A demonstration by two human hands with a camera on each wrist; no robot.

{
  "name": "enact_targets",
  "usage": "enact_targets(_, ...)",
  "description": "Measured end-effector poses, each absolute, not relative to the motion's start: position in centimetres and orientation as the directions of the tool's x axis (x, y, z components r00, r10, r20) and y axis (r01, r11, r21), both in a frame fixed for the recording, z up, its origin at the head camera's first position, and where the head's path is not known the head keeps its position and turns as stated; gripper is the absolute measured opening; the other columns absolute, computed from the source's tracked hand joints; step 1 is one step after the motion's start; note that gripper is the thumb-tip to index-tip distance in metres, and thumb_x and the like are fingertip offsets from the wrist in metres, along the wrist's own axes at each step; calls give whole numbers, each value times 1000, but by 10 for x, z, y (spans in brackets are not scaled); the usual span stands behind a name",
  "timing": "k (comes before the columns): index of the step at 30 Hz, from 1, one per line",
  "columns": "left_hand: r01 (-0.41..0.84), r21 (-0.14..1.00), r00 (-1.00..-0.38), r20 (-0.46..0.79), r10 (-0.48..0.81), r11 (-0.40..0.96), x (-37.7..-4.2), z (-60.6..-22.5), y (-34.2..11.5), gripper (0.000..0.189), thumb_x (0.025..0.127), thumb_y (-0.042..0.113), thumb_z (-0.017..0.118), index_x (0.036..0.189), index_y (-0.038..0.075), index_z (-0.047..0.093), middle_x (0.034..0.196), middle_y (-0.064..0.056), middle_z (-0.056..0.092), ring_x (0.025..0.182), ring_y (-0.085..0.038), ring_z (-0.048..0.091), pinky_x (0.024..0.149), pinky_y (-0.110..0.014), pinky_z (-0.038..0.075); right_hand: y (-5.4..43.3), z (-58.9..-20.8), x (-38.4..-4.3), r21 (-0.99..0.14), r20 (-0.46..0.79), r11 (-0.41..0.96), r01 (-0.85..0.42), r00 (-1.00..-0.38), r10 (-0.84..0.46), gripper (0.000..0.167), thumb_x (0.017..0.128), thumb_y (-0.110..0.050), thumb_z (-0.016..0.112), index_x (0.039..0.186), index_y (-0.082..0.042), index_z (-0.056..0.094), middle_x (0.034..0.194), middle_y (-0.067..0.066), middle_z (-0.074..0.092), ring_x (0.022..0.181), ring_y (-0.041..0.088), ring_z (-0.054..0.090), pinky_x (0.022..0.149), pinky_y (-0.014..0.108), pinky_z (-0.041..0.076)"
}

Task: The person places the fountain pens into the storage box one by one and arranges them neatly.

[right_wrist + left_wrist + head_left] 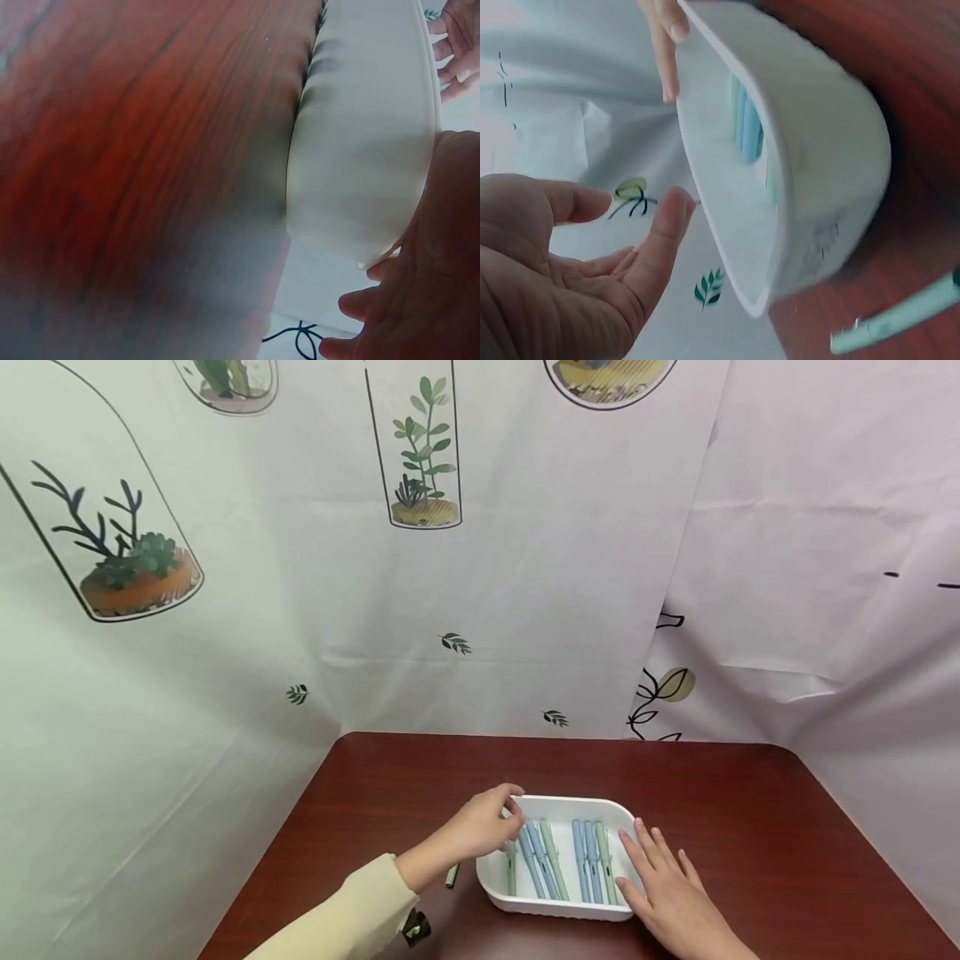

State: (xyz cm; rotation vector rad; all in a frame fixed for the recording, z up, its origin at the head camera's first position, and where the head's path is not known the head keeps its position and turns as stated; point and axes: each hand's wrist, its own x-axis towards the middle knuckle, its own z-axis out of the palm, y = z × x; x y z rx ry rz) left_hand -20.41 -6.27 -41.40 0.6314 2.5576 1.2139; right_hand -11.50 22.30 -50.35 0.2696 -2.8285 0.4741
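A white tray (558, 908) holds several pens in two rows-like groups. In the left group are blue pens (542, 862) between green pens (554, 862); in the right group, two blue pens (592, 864) lie beside a green pen (605, 864). My left hand (483, 822) is over the tray's left rim, thumb and fingers apart with nothing between them, as the left wrist view shows. My right hand (670, 891) rests at the tray's right rim, fingers spread and nearly straight. Part of the left group is hidden behind my left hand.
Another green pen (896, 315) lies on the dark red table (420, 760), outside the tray on its left, partly hidden by my left forearm in the head view. A white cloth (555, 610) with printed plants hangs behind the table.
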Motion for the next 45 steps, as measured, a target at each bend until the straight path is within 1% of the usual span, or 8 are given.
enact_targets(3,324,746,-874,1,486,582,-208,-411,-72,45,98,14,65,139,0,53,113,-13,64,75,-21,68,59,-27,57,223,-503,-115,-290,287,930,-225,-948,-140,63,96,-43,65,151,-16,50,161,16,37,144,45,36,108,68,29)
enact_targets(10,485,574,-841,100,531,660,-217,-414,-93,49,96,15,67,139,-2,53,117,-12,62,102,-23,65,81,-34,56,223,-502,-115,-303,285,926,-224,-949,-136,63,97,-43,65,151,-16,50,161,16,36,144,45,36,109,68,28)
enact_targets(15,472,566,-848,82,523,676,-222,-424,-105,49,95,14,68,138,-3,52,119,-13,60,106,-28,64,82,-38,57,223,-503,-115,-311,275,925,-219,-952,-133,63,97,-43,65,151,-16,49,162,15,36,144,44,34,110,67,27)
enact_targets(20,456,574,-858,80,508,680,-227,-430,-113,51,95,13,69,139,-4,51,120,-17,60,105,-32,64,77,-38,57,224,-504,-115,-313,264,926,-211,-956,-129,63,97,-44,65,151,-17,49,162,15,35,145,44,34,110,68,27)
enact_targets(26,420,569,-877,55,478,707,-232,-439,-121,54,96,17,68,142,-3,49,123,-16,59,99,-30,62,72,-35,53,223,-505,-115,-323,257,923,-208,-958,-126,63,97,-44,65,151,-17,50,162,15,34,145,44,33,110,68,27)
enact_targets(34,404,561,-891,65,448,722,-235,-453,-130,56,93,17,71,140,-6,50,122,-17,59,107,-32,63,83,-46,55,223,-503,-115,-311,265,928,-206,-956,-124,63,96,-43,65,151,-16,50,162,16,35,145,44,34,110,68,28)
enact_targets(40,392,547,-906,89,414,740,-235,-466,-136,54,91,17,73,136,-7,53,123,-18,60,109,-32,62,86,-48,54,223,-504,-115,-306,257,930,-204,-958,-125,64,96,-45,65,151,-16,50,162,16,35,145,44,34,109,69,28)
enact_targets(45,376,522,-921,120,371,765,-235,-472,-139,53,89,18,75,132,-7,56,121,-19,61,113,-37,59,90,-51,52,222,-503,-115,-308,257,930,-201,-959,-122,63,96,-43,65,151,-16,50,162,16,35,145,44,34,110,69,27)
